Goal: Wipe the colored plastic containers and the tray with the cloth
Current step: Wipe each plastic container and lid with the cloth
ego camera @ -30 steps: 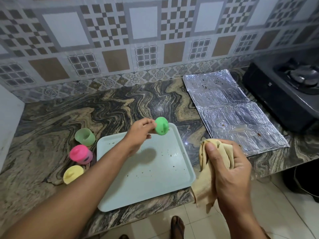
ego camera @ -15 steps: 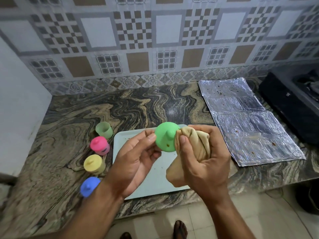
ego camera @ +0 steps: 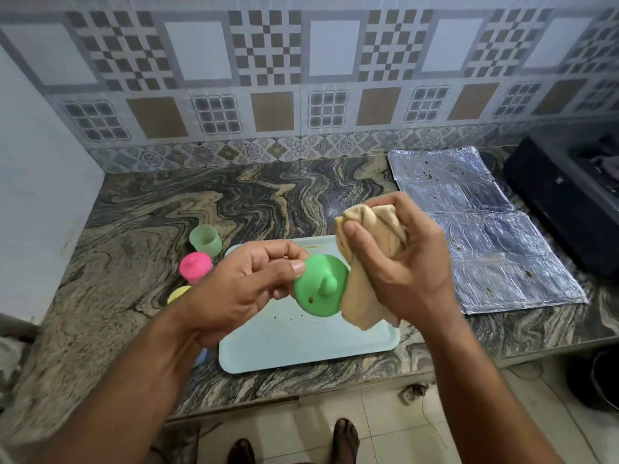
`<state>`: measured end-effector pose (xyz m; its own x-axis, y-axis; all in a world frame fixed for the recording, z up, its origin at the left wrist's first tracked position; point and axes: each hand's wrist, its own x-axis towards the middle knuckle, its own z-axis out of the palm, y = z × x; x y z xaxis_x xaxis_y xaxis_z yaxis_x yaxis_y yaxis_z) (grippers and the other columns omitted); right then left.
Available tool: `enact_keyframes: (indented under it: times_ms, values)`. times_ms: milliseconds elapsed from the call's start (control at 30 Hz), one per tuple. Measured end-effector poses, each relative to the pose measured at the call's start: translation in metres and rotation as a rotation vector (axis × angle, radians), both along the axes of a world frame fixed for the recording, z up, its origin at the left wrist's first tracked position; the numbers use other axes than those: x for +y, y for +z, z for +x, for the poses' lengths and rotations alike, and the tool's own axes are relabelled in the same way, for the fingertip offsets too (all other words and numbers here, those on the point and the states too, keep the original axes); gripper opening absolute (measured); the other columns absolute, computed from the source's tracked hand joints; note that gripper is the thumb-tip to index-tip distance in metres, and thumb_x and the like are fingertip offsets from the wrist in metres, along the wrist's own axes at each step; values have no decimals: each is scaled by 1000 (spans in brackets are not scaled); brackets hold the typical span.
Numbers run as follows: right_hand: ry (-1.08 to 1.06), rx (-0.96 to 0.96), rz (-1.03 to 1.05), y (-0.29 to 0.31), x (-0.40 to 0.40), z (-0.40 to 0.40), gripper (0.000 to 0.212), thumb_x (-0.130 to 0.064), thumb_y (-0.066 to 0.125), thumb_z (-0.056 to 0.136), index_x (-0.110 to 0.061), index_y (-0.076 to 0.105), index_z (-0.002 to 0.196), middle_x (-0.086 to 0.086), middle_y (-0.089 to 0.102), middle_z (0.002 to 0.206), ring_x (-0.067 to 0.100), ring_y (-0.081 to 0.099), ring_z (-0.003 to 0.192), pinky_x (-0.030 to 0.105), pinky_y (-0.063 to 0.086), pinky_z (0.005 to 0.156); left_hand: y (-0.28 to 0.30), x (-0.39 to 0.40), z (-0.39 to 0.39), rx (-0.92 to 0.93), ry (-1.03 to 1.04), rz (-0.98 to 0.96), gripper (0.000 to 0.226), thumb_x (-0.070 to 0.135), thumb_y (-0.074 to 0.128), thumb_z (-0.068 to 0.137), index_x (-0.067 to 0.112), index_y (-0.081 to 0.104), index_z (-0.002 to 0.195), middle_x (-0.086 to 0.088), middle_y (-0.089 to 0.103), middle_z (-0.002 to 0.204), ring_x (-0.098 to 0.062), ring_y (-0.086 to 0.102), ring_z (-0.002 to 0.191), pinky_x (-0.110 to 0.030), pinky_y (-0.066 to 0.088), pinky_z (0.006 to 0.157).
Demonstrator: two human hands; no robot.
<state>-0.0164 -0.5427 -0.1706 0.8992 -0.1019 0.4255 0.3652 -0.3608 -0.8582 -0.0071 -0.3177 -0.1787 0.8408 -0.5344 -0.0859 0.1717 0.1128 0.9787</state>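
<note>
While the left hand [ego camera: 244, 289] pinches the green lid [ego camera: 321, 286] above the tray [ego camera: 301, 346], the right hand [ego camera: 402, 262] grips the bunched cloth [ego camera: 365, 262], touching the lid at 3 o'clock; its knob faces the camera.

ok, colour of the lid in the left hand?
Bright green lid, with a small brown spot; head view shows it.

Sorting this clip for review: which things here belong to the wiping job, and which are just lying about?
Part of the job:
green lid, held by the left hand
cloth, gripped by the right hand
tray
pale green cup
pink container
yellow container

Just lying about:
foil sheet
stove
</note>
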Motion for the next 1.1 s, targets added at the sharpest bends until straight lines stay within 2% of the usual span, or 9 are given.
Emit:
enact_keyframes:
  times_ms: [100,200,367,500,600,700,867,1000,1100]
  values:
    - [77,11,135,8,-12,1,12,-20,77,94,-12,69,100,-6,74,84,4,66,72,23,54,69,1,8,8,60,-1,-28,9,23,69,89,18,76,89,0,61,78,-10,50,73,-29,38,70]
    - [208,28,102,12,-18,-4,13,-17,76,93,-10,68,100,-9,73,84,-1,65,73,15,51,70,7,14,15,46,-12,-7,14,29,70,82,18,75,88,-1,61,77,-11,51,72,-30,39,71]
    - [313,10,-9,12,0,-10,17,-19,82,91,-10,71,101,-2,74,89,10,69,79,23,54,73,21,12,21,-95,-148,101,12,19,66,91,8,69,96,-5,54,75,-7,47,69,-18,40,65]
    - [263,10,-113,10,8,1,20,-25,81,93,-11,70,102,-1,74,89,20,70,78,36,56,72,29,6,20,-157,-366,209,22,6,56,99,-4,66,116,-5,69,94,-11,61,87,-18,50,82]
    - [225,82,57,12,1,9,17,-23,77,94,-10,68,100,-1,74,83,8,66,73,29,54,68,33,11,24,-172,-311,221,9,15,64,97,10,70,102,-5,65,82,-10,57,75,-17,49,75]
    - [272,126,220,16,-12,7,9,-17,73,94,-13,66,97,-11,70,77,-1,60,69,15,49,65,35,18,28,-175,-262,197,17,26,67,91,11,70,99,-7,62,77,-9,55,71,-15,47,73]
    - [432,153,179,22,-17,-2,16,-14,74,92,-4,66,102,-11,71,85,0,62,74,14,50,69,40,19,32,-172,-292,231,4,6,61,99,2,62,97,14,53,61,5,46,52,-5,39,59]
    - [530,198,198,20,-3,-3,26,-6,80,88,4,63,105,-8,71,88,4,63,76,17,53,70,43,13,34,-174,-294,223,14,28,65,90,17,70,95,6,53,71,-4,44,66,-16,40,68]
    - [458,169,345,18,6,-4,19,-4,78,87,-3,65,100,-7,71,86,6,64,74,18,53,69,39,11,34,-120,-229,117,24,31,70,87,13,74,103,-2,63,86,-16,52,82,-27,40,77]
